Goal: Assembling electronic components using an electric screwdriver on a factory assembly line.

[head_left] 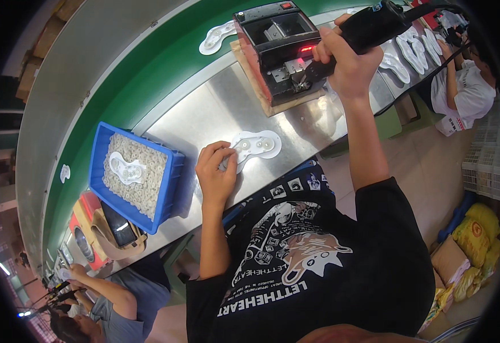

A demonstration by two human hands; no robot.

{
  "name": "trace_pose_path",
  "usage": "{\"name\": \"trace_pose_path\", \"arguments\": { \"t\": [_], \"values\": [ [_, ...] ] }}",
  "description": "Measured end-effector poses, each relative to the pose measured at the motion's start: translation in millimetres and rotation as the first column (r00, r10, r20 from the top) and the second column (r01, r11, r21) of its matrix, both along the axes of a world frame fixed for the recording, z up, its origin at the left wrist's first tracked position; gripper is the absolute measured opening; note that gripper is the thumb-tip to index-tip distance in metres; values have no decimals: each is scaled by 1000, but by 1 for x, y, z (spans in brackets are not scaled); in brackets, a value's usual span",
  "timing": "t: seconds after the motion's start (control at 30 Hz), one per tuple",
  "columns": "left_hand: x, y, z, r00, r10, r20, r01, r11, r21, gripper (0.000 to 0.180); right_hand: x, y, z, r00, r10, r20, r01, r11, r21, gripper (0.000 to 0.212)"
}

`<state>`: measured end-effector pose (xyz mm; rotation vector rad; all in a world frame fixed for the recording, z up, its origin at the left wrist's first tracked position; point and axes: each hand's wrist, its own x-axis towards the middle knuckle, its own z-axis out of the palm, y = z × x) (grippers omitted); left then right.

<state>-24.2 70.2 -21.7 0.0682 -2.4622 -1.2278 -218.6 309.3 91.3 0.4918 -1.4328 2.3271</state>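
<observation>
My right hand (353, 66) is wrapped around a black electric screwdriver (376, 26), with a cable running off its back end. The screwdriver's lower end is at the front of a black and red screw feeder (276, 48), by a small metal outlet lit red. Closed on the left end of a white plastic housing (258, 143) is my left hand (217, 171), its fingers curled over that end. The housing lies flat on the metal bench and shows several round bosses; its left end is partly hidden under my fingers.
A blue bin (170, 191) of small whitish parts, with another white housing (127, 170) on top, stands at left. Green conveyor belt (147, 74) curves behind the metal bench (198, 103). More white housings (413, 48) lie at far right. Co-workers sit at both sides.
</observation>
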Motion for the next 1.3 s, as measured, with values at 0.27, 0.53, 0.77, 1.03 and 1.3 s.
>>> {"name": "trace_pose_path", "arguments": {
  "t": [0.27, 0.53, 0.77, 1.03, 1.3],
  "values": [
    [1, 1, -3, 1000, -15, 18, 15, 999, -28, 9, 6, -4, 0, 998, -64, -9, 64, 997, 40, 23],
    [5, -4, 6, 1000, 2, 29, 0, 997, -78, 9, 11, -17, -6, 998, -39, -43, 41, 999, 33, 23],
    [-98, -2, 99, 988, -138, -76, 100, 921, -375, 18, 15, 7, 2, 987, -155, -44, 161, 966, 201, 21],
    [-272, -107, 26, 960, 98, 263, 145, 628, -765, 59, 31, -5, -2, 989, -137, 55, 126, 979, 162, 14],
    [-287, -123, 10, 971, 79, 224, 85, 765, -639, 37, 36, 14, -3, 985, -163, -50, 169, 967, 192, 26]
  ]
}}
